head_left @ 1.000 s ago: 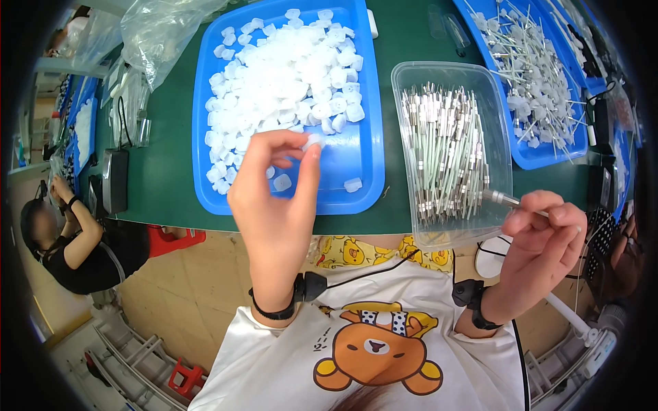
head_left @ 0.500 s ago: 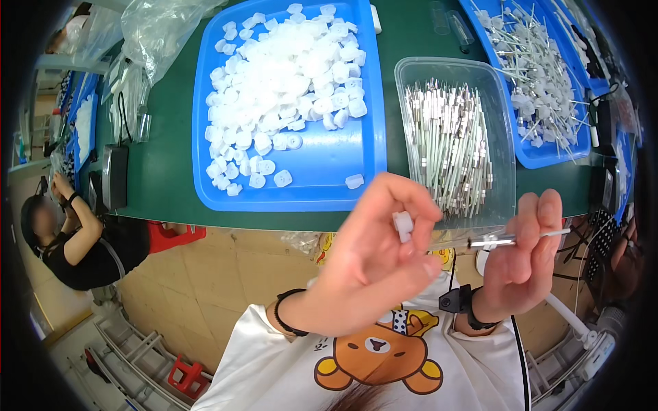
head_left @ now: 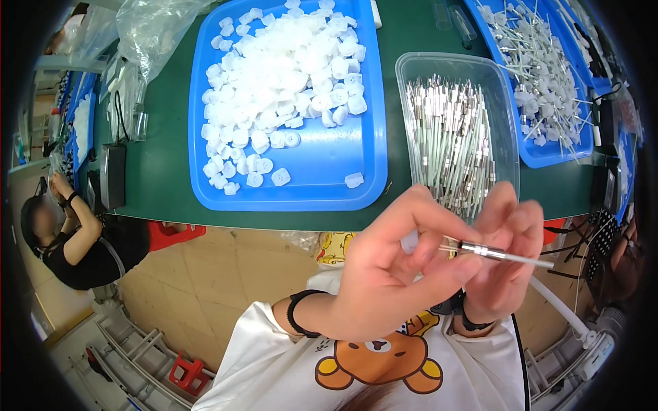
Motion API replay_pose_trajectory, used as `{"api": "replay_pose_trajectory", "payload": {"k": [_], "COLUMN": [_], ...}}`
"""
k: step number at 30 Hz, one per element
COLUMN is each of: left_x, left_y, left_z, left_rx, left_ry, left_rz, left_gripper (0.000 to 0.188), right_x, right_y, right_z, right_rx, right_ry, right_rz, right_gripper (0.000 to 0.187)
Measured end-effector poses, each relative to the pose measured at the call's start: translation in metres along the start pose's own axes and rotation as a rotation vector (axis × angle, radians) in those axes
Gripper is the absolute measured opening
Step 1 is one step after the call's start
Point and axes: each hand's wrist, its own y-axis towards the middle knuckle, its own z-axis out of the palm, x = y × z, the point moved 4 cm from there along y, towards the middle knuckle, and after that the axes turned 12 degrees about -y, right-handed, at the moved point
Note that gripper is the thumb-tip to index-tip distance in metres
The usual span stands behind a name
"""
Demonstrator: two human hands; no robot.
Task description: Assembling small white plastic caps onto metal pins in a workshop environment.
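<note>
My left hand [head_left: 394, 264] pinches a thin rod [head_left: 517, 258] between thumb and forefinger at its dark and silvery metal sleeve. Fine wire ends stick out at the rod's left, and its pale narrow shaft points right. A small white plastic cap [head_left: 410, 241] sits inside the curled fingers of the same hand, partly hidden. Loosely bent and spread, the fingers of my right hand [head_left: 504, 274] are behind the rod; its whole shaft shows in front of them. Whether they touch it I cannot tell. Both hands are over the table's near edge.
A blue tray [head_left: 322, 198] holds a heap of white caps. Right of it, a clear plastic box [head_left: 507, 123] contains many similar rods. Another blue tray [head_left: 548, 157] holds rods with caps. Plastic bags [head_left: 154, 38] lie far left; a person [head_left: 86, 233] sits beyond.
The left hand has moved right and taken hold of the rod's metal end, keeping the cap in its fingers. The right hand has shifted slightly left, its fingers now behind the rod.
</note>
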Motion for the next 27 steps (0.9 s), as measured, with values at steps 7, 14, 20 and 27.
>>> {"api": "replay_pose_trajectory", "payload": {"k": [7, 14, 20, 27], "left_x": [0.001, 0.003, 0.006, 0.009], "left_y": [-0.002, -0.006, -0.005, -0.005], "left_z": [0.003, 0.001, 0.001, 0.001], "left_rx": [-0.016, -0.116, -0.161, -0.183], "left_ry": [0.033, -0.113, -0.272, -0.314], "left_rz": [-0.034, 0.038, -0.099, -0.125], "left_gripper": [0.018, 0.018, 0.015, 0.012], "right_x": [0.0, 0.005, 0.006, 0.006], "right_y": [-0.004, -0.008, -0.01, -0.013], "right_z": [-0.005, 0.003, -0.002, 0.003], "right_rx": [0.064, 0.029, 0.056, -0.091], "right_ry": [-0.269, -0.217, -0.354, -0.437], "right_rz": [-0.139, -0.111, -0.129, -0.207], "right_gripper": [0.026, 0.026, 0.029, 0.026]}}
